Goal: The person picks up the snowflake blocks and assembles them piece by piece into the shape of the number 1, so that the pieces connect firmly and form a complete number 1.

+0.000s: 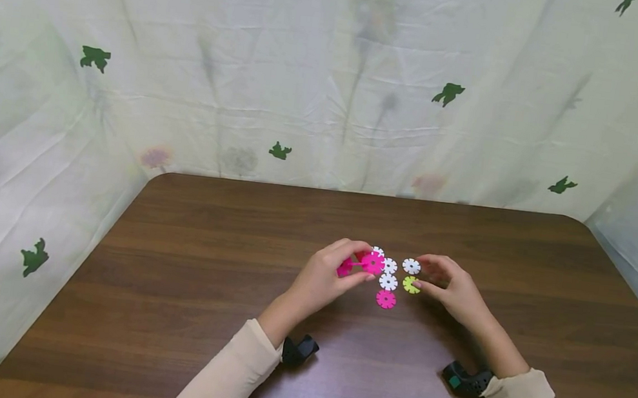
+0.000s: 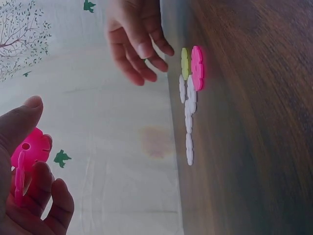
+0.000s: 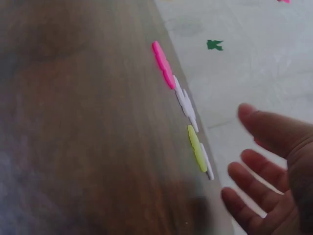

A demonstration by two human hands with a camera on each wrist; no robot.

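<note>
Between its thumb and fingers, my left hand point(image 1: 316, 278) pinches pink notched discs point(image 1: 373, 262) slotted together. The left wrist view shows one held disc point(image 2: 36, 147) nearly face-on and another point(image 2: 19, 178) edge-on. My right hand point(image 1: 463, 298) hovers at the right of the loose discs; in the right wrist view its fingers point(image 3: 261, 188) are apart with nothing between them. Near it lie a white disc point(image 1: 411, 266) and a yellow-green disc point(image 1: 410, 284). Left of these, several white discs point(image 1: 388, 283) lie in a cluster, with a pink disc point(image 1: 385, 299) at the near end.
The discs lie on a brown wood-grain table point(image 1: 218, 266). Behind it hangs a pale curtain point(image 1: 308, 81) with green leaf-like shapes. A black wrist camera point(image 1: 298, 350) is on the left wrist and another black camera point(image 1: 465, 378) on the right.
</note>
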